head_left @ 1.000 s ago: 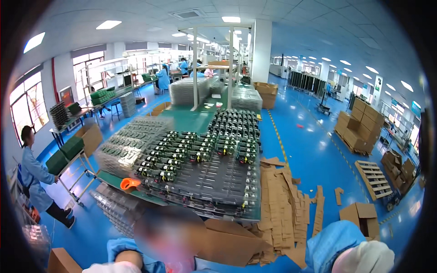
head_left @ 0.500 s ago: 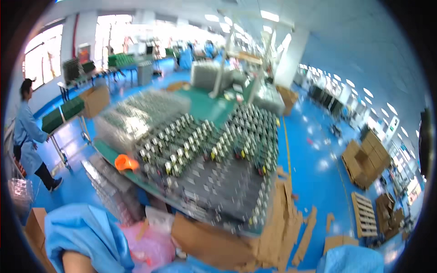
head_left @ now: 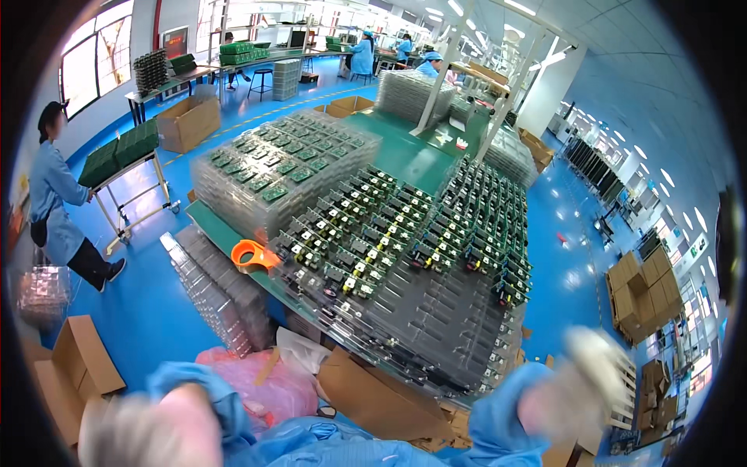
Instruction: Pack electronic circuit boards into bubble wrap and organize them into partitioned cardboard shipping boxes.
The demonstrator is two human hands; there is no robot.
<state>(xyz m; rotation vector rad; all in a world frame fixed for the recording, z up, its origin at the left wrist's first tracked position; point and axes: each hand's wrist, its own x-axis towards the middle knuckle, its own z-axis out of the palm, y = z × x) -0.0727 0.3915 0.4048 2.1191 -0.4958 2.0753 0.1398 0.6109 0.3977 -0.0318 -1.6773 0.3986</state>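
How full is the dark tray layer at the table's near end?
Part full: rows of circuit boards stand across its far part, while bare slots show in the dark tray layer toward its near edge.

a: which hand details are unreadable?
b: the left hand [head_left: 148, 436] is blurred and cut off by the lower edge. the right hand [head_left: 572, 389] is blurred; its finger positions cannot be determined.
a: which items are partly concealed?
b: the left sleeve [head_left: 226, 397] covers part of the pink bag [head_left: 268, 389]. the right hand obscures part of the wooden pallet [head_left: 626, 389].
a: which details are too small?
b: individual components on the circuit modules [head_left: 381, 233], and the distant seated worker's [head_left: 362, 56] hands.
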